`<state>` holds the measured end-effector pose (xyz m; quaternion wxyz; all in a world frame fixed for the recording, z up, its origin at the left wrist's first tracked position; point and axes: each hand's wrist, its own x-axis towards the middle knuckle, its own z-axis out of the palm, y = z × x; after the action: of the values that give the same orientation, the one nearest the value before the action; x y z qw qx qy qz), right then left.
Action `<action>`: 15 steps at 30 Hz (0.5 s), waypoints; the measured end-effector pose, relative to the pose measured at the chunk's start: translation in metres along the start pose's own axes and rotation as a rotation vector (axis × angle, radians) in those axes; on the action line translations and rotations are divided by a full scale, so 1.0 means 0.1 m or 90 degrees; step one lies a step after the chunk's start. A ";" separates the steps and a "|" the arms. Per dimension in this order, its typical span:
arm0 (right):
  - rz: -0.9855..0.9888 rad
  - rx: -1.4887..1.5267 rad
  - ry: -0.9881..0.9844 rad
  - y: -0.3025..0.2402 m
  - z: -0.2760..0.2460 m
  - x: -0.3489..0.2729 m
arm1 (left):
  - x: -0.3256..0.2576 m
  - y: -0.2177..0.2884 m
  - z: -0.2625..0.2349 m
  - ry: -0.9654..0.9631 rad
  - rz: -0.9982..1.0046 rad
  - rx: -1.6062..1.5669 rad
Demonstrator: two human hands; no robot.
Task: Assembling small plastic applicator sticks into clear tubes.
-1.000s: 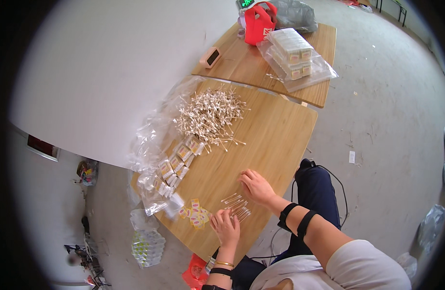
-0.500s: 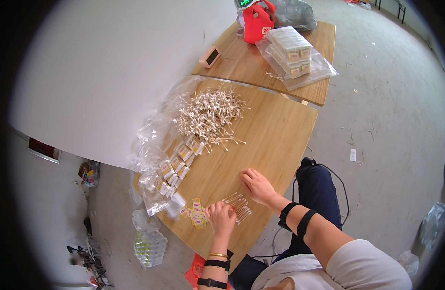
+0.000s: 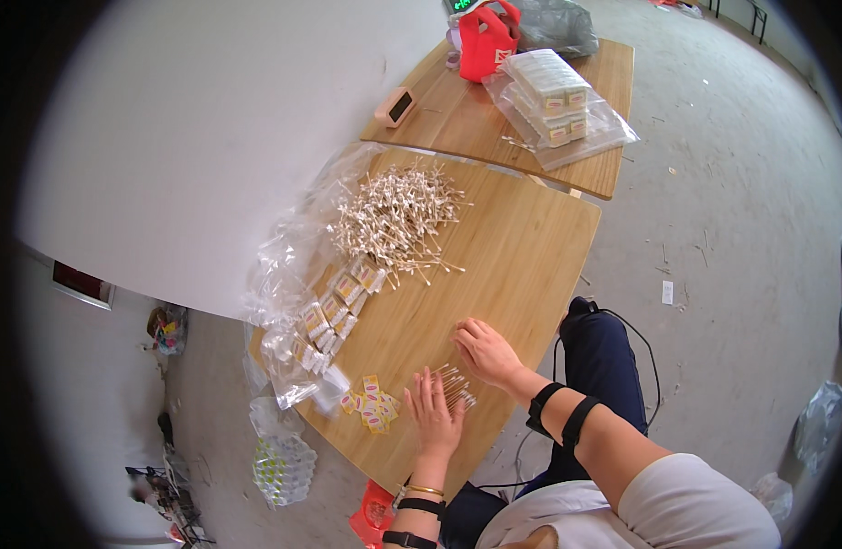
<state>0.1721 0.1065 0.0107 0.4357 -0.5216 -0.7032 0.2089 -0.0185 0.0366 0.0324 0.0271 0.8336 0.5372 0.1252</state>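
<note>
Head view is showing me two bare hands set apart over a pale wooden table (image 3: pixel 522 252), and I am using the scatter of small yellow-and-white printed cards (image 3: pixel 373 412) as my landmark. Just right of those cards, a short loose row of thin, white-tipped cotton swabs (image 3: pixel 458 392) is lying on the wood. The left hand (image 3: pixel 433 414), right of the cards, is holding its fingers straight over the row's left end; I cannot tell whether it is pressing. The right hand (image 3: pixel 485 350), farther right of the cards and a little beyond them, is resting with fingers loosely curled; I cannot tell whether it is gripping anything. Beyond the cards and leftward, clear packets with yellow labels (image 3: pixel 329 316) are lying; well beyond the cards, a big tangled swab heap (image 3: pixel 398 215) is spreading.

I am judging the step in hand as evening up the row; the next move is probably calling for light, level fingers, keeping the sticks parallel.
</note>
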 end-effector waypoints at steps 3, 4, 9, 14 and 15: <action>-0.004 -0.009 -0.001 -0.03 0.01 0.01 | -0.17 0.01 0.10 -0.039 -0.038 -0.025; -0.001 -0.010 -0.008 -0.04 0.01 0.02 | -0.22 0.01 0.11 -0.037 -0.041 -0.026; 0.014 0.021 -0.035 0.03 0.00 0.01 | -0.50 0.07 0.15 0.015 -0.132 -0.103; -0.063 -0.031 -0.168 -0.11 -0.04 -0.15 | -0.79 0.08 0.23 0.042 -0.204 -0.119; -0.071 -0.035 -0.175 -0.17 -0.03 -0.20 | -0.82 0.09 0.24 0.040 -0.207 -0.113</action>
<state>0.1669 0.0815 0.0175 0.3315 -0.4600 -0.7896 0.2347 -0.0372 -0.0386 -0.0042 0.1038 0.7255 0.6525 0.1925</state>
